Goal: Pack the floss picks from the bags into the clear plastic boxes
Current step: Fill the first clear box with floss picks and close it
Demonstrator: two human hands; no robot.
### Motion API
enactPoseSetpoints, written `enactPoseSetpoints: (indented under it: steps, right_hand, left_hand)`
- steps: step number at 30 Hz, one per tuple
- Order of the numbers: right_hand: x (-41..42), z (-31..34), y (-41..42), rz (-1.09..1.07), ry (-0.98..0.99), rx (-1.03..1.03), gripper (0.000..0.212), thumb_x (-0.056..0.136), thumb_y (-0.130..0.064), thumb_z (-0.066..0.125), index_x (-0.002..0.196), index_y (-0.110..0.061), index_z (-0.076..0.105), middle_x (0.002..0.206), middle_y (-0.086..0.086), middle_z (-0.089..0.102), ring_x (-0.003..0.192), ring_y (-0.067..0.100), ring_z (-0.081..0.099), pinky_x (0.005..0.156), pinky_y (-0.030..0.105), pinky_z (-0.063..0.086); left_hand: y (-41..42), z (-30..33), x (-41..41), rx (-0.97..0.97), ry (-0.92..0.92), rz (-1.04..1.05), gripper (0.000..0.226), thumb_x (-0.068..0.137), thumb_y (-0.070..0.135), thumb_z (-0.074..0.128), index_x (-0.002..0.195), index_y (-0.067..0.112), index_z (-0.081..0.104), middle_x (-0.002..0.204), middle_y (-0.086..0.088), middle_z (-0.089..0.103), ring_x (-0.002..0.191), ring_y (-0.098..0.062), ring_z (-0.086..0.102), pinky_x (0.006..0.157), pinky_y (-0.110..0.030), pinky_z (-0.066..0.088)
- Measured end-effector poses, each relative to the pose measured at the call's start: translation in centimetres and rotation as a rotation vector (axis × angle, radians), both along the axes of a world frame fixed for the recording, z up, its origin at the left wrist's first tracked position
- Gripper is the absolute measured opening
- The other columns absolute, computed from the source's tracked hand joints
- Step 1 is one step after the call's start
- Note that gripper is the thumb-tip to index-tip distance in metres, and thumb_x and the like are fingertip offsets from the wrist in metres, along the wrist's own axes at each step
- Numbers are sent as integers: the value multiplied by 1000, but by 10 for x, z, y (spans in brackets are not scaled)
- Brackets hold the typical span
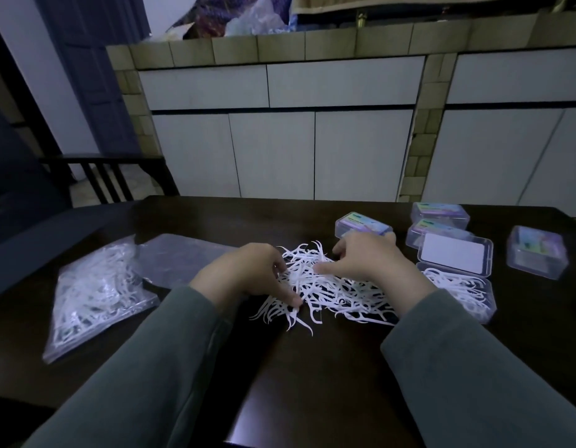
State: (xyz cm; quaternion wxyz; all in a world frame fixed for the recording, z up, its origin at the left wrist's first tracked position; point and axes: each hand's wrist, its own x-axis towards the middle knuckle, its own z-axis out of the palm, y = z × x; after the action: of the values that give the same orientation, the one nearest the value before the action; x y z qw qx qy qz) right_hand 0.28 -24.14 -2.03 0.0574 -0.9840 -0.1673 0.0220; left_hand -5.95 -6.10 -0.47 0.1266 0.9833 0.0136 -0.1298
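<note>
- Fingers of the left hand (247, 273) curl down into the left edge of the loose pile of floss picks (325, 292) and seem to pinch a few; whether they truly hold any I cannot tell.
- Fingers of the right hand (370, 260) lie fairly straight, spread over the pile's far right part, pressing rather than gripping.
- Pile sits mid-worktop (312, 367), touching the open box (458, 286) on its right, which already holds picks.
- To gather well: rake a small bunch together, line the handles up, then lay them flat in the open box just right of the pile.
- Count: one full bag (95, 295) and one empty bag (180, 257) left of the pile; four closed boxes (535, 252) beyond and right of it; one open.
</note>
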Motion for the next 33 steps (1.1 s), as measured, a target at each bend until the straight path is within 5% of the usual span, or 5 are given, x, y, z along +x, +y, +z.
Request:
enactPoseSetpoints:
  steps: [3,11,15,26,33]
  right_hand:
    - [-2,-2,1,6,8,-9,60,84,-71,48,115,-23,65,107,-5,67,103,17,55,92,42,32]
    - [-7,-2,6,-30,-9,50,34,93,-46,52,112,-20,61,102,-1,61,100,20,53,96,41,33]
    - [-8,1,3,-38,-11,82,20,94,-41,53,102,-22,56,97,0,56,93,20,47,98,41,31]
    - [-8,-6,5,-29,-52,0,43,91,-57,52,115,-23,63,109,0,64,104,20,54,89,40,34]
    - [-8,-4,8,-74,-22,5,33,95,-47,52,114,-21,60,109,4,61,107,24,52,98,43,31]
  left_hand:
    - [-1,-2,0,-12,-74,-30,54,72,48,79,117,20,66,96,6,63,85,-12,59,68,-24,47]
    - [4,-4,-1,-5,-185,-38,23,85,34,69,106,24,72,86,11,63,75,-4,57,61,-15,47]
    - [5,-4,-3,21,-207,-34,21,88,32,65,107,23,71,99,6,68,87,-10,61,78,-24,53]
    - [11,-6,-3,36,-319,18,13,90,32,62,99,26,69,96,8,68,88,-13,62,82,-35,56]
    - [9,-4,-4,-11,-457,38,15,94,33,57,98,22,67,95,4,67,86,-13,61,75,-32,54]
